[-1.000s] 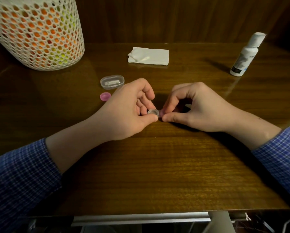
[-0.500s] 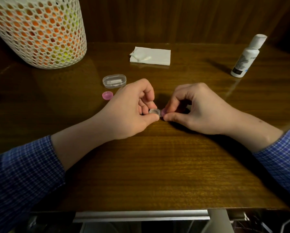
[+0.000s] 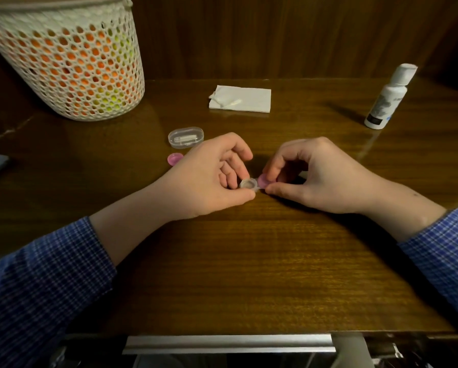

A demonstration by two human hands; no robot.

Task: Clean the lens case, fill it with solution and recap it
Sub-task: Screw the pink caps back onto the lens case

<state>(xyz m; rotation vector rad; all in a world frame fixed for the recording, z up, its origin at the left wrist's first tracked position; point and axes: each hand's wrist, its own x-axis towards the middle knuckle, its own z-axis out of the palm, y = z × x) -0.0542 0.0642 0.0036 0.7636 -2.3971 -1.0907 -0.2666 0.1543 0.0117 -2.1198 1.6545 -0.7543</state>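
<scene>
- Both hands meet at the middle of the wooden table [image 3: 249, 274], fingers curled.
- Left hand [image 3: 209, 176] pinches the uncapped clear well of the lens case [image 3: 248, 184] between thumb and fingers; the case sits low over the tabletop, whether touching it I cannot tell.
- Right hand [image 3: 315, 173] pinches the pink cap [image 3: 263, 179] on the case's other well, just beside the clear one.
- A second pink cap [image 3: 175, 158] lies loose on the table left of the left hand.
- Just behind that cap sits a small clear oval box [image 3: 185, 137].
- Farther back lies a folded white tissue [image 3: 240, 98].
- At the far right stands a white solution bottle [image 3: 387, 98], capped and upright.
- A white mesh basket [image 3: 68, 57] fills the far left corner.
</scene>
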